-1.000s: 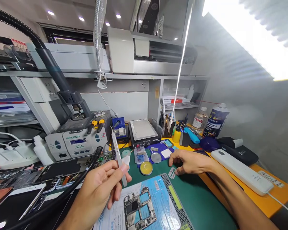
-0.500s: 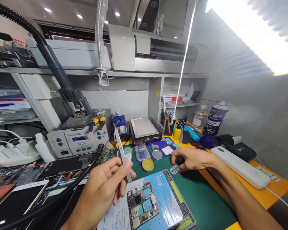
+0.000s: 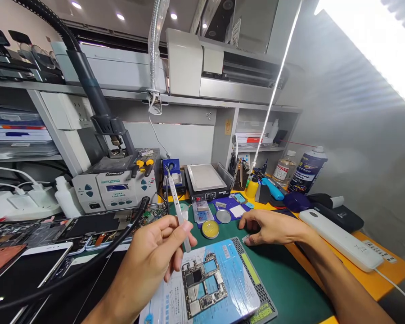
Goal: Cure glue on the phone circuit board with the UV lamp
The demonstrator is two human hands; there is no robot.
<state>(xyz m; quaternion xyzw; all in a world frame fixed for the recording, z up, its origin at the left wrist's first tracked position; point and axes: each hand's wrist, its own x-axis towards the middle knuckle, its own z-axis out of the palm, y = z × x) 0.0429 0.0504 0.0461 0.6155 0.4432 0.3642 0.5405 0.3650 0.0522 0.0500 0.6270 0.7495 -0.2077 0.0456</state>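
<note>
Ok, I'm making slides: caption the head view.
Left hand holding a slim tool, right hand at a small blade on green mat.

At the surface's [image 3: 394, 269] back-right corner, a spray can [image 3: 308, 170] stands beside a clear bottle [image 3: 283, 172]. A white bar [image 3: 340, 240] lies along the right edge. Near the back edge, a hot plate [image 3: 207, 178] sits right of the grey station [image 3: 118, 191]. The shelf [image 3: 202, 101] above bears a pale machine [image 3: 185, 63].

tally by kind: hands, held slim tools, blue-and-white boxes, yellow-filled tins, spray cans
Left hand and right hand: 2
Slim tool: 1
Blue-and-white box: 1
Yellow-filled tin: 1
Spray can: 1
Total: 6
</note>
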